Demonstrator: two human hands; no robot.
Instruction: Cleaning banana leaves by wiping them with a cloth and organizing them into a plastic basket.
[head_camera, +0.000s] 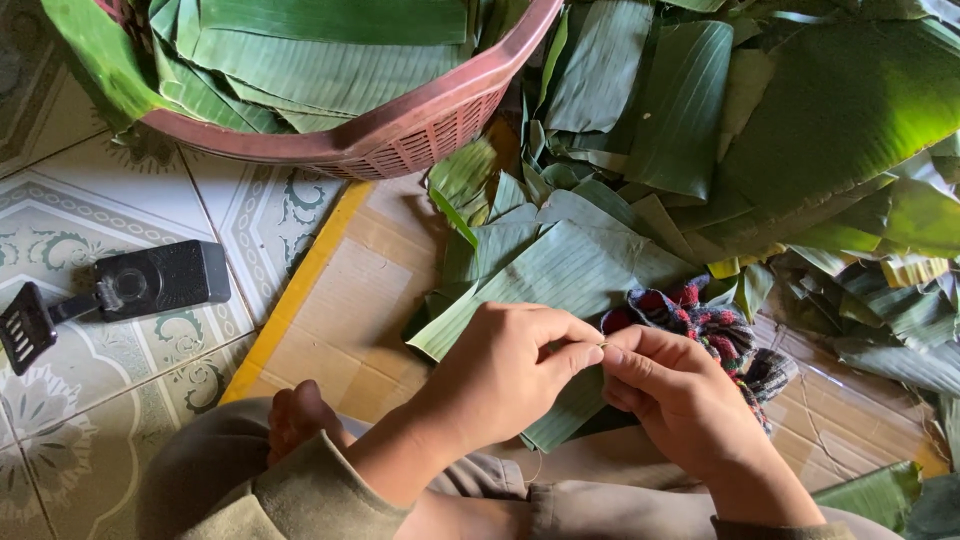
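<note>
Nearest me, my left hand (500, 375) and right hand (680, 400) meet fingertip to fingertip, both pinched on the edge of a banana-leaf strip (560, 285) lying on cardboard (340, 310), a grip that seems suited to tearing it. A plaid cloth (715, 325) sits just behind the right hand. Beyond, loose leaves (760, 130) lie heaped; a pink basket (400, 135) holds more. A black device (150, 280) rests on the tiles (90, 420).

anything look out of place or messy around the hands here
One oddity: a black boxy device with a strap lies on the patterned floor tiles, apart from the leaf work. Cut green banana leaves sprawl loosely beside the red plastic basket. Both the left hand and right hand pinch one leaf strip.
</note>
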